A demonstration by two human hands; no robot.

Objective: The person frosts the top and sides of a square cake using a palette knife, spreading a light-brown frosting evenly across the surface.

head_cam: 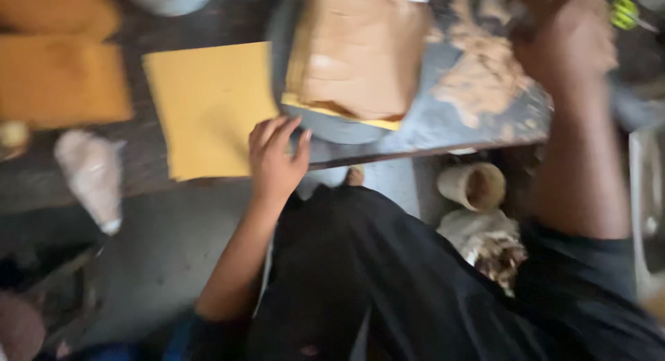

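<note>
**Left hand at the yellow sheet, right hand up on the smeared board**

On the dark worktop, the landmark is the round grey dish (325, 122) with a brown paper-wrapped block (357, 49) standing on it. Just left of that dish lies a flat yellow square sheet (208, 104), its near right corner under the person's left hand (276, 160). The fingers are spread and laid flat, tips touching both the sheet's edge and the rim of the dish; the hand presses rather than grips, holding nothing. The sheet stretches away to the left and up from the palm, so the left hand is by far the nearer one to it.

Right of the dish, the worktop is smeared with pale brown paste (485, 70). The right hand (561, 35) hovers over that patch at the far edge, curled loosely; the blur is heavy there, so whether it holds a tool I cannot tell, though it may be pinching something small. A yellow-green handled object (625, 13) lies just beyond it.

Further left of the dish sit two orange-brown flat pads (62, 77), and below them a pale cone-shaped bag (90, 177). Below the dish, past the worktop edge, stands a small tan cup (474, 186) beside a crumpled white wrapper (485, 243), near the person's dark clothing
</note>
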